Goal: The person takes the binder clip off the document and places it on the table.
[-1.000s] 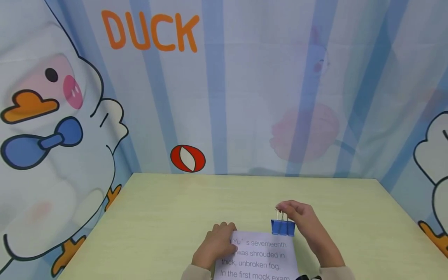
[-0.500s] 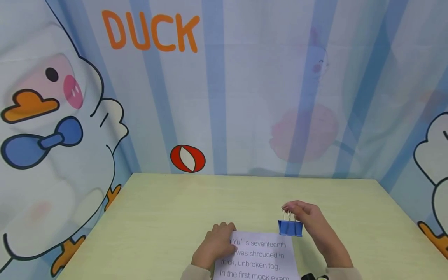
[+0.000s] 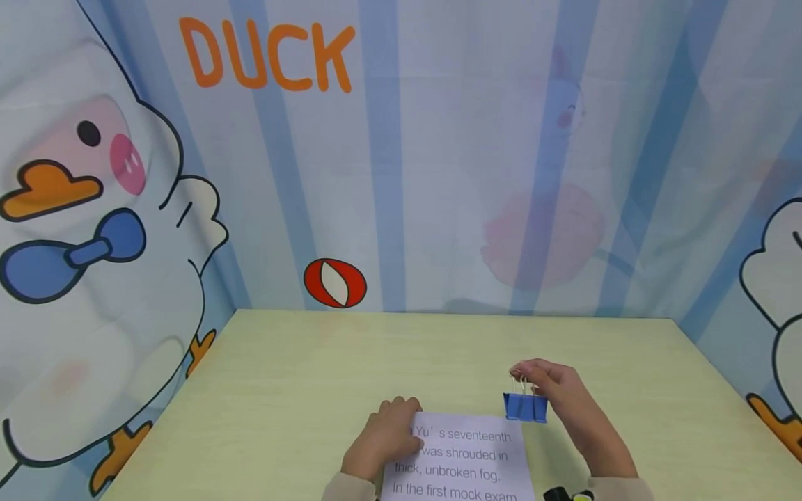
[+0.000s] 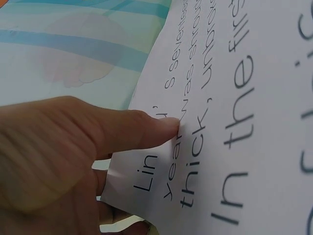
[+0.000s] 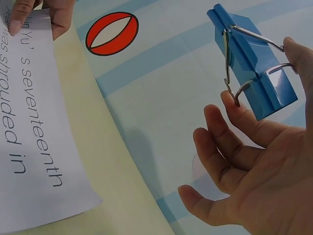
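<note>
A sheet of printed paper point(image 3: 460, 459) extends past the bottom edge of the head view. My left hand point(image 3: 390, 435) grips its top left corner, thumb over the print and fingers behind, as the left wrist view shows. At the sheet's top right corner is a blue binder clip point(image 3: 525, 408). My right hand point(image 3: 554, 390) pinches the clip's wire handles between thumb and index finger. Seen from the right wrist, the clip point(image 5: 254, 68) has its jaws pressed together, nothing between them, while the other fingers are spread loosely below. That view shows the sheet's near corner point(image 5: 83, 205) apart from the clip.
A pale yellow table point(image 3: 301, 376) reaches back to a striped curtain point(image 3: 438, 174) printed with ducks and a red ball. Beside my right sleeve, a small black object point(image 3: 556, 494) with a yellow part shows at the bottom edge.
My right hand has moved right with the binder clip, from over the sheet's top right corner to that corner's edge. My left hand and the paper have stayed in place.
</note>
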Available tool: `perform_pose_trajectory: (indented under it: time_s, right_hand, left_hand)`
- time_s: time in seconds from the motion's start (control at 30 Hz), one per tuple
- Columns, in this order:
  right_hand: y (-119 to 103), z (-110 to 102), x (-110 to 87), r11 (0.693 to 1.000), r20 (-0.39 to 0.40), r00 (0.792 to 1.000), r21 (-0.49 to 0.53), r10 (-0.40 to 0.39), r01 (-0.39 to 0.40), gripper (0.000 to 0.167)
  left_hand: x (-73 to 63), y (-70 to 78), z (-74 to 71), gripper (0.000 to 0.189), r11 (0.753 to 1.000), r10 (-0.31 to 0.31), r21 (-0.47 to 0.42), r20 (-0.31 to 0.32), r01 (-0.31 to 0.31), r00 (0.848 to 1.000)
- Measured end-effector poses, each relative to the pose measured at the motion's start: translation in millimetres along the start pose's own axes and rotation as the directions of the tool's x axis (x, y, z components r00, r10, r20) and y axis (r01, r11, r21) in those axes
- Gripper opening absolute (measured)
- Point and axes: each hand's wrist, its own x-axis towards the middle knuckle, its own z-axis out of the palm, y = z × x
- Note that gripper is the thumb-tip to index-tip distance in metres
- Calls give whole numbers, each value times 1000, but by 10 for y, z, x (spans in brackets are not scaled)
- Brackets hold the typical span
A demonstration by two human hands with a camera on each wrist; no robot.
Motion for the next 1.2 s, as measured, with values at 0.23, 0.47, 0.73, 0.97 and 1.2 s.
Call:
perform_pose_trajectory:
  time_s: [0.23,0.47,0.73,0.97,1.2]
  right_hand:
    - [3,-67,-8,999,-6,999,-6,39,-39,41]
    - [9,-106,-15,998,-1,998,-10,60,-60,44]
    - [3,-163,-53,997,-20,997,-29,68,-69,48]
    - [-1,-250,-79,994,-46,993,-23,104,-105,47]
    - [3,-308,-91,993,-35,993,-16,116,-116,50]
  left_hand:
    - [-3,10,-5,37,1000,3,-8,-1,-3,1000]
    - [9,-11,-5,37,1000,9,3,7,-9,1000]
    - [20,-24,7,38,1000,5,-4,15,-5,1000]
    - [8,-21,17,39,1000,-1,-12,13,2,1000]
    - [9,-23,24,40,1000,1,-12,1,-1,1000]
